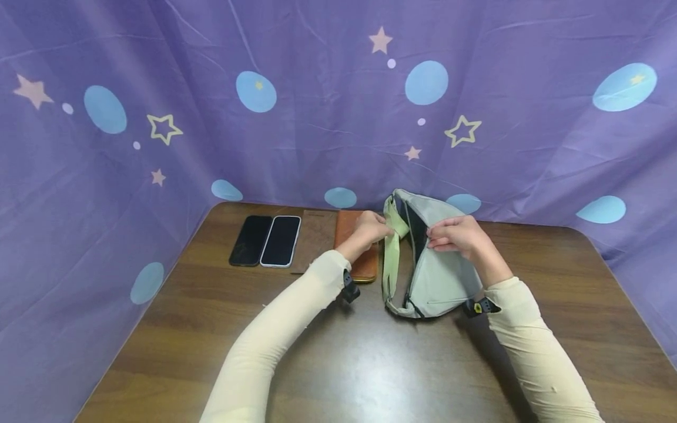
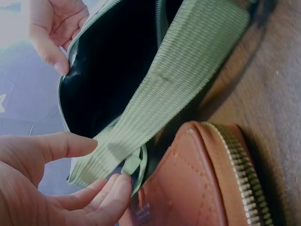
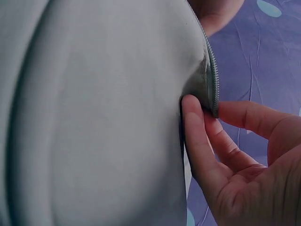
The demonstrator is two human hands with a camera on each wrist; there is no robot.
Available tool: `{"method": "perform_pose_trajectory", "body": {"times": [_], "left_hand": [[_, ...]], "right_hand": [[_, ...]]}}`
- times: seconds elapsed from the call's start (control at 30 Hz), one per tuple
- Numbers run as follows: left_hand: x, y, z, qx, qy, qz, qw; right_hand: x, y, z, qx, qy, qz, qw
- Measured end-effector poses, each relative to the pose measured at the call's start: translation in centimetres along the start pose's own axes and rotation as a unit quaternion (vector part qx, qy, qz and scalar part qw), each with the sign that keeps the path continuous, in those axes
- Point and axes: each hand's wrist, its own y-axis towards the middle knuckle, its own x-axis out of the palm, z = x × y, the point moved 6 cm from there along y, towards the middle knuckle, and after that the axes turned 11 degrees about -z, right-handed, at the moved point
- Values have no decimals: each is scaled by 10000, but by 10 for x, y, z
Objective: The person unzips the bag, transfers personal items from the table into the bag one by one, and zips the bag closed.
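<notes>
A grey-green waist bag [image 1: 446, 276] stands on the table with its zipped mouth gaping and the dark inside [image 2: 108, 66] showing. My right hand [image 1: 461, 235] pinches the zippered edge [image 3: 214, 75] of that mouth between thumb and fingers. Across the opening, my left hand [image 1: 367, 230] pinches the bag's light green webbing strap [image 2: 174, 70] and holds it at the near side of the mouth. Below the left hand lies a brown leather zip wallet [image 2: 193, 188] with a gold zipper, partly covered by that hand in the head view.
Left of the wallet lies a flat dark brown leather piece [image 1: 314, 238]. Beyond it are a white-edged phone [image 1: 281, 241] and a black phone [image 1: 251, 241], side by side. A purple patterned curtain [image 1: 328, 117] hangs behind the wooden table [image 1: 365, 364].
</notes>
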Motion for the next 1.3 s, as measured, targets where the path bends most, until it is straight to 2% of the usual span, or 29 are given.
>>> {"method": "perform_pose_trajectory", "body": {"times": [0.13,0.23,0.5,0.73,1.07,1.3], "left_hand": [[-2,1,-8,-234,-664,-162,9974],[-5,-2,-12,-224,-1322,-319,9905],[-28,-13,-21,440,-2080,-710,9746],[-48,-12,-38,397,-2225,-676,9718],[-67,-14,-58,194,-2258,-573,9723],[-78,-13,-65,110,-2075,-561,9766]], "right_hand": [[-7,5,2,137,23,-118,9998],[-13,7,5,274,35,-243,9993],[-18,5,8,259,169,-356,9989],[-11,10,12,135,292,-259,9991],[-5,9,1,199,-617,-218,9977],[-2,9,-5,166,-815,-85,9965]]}}
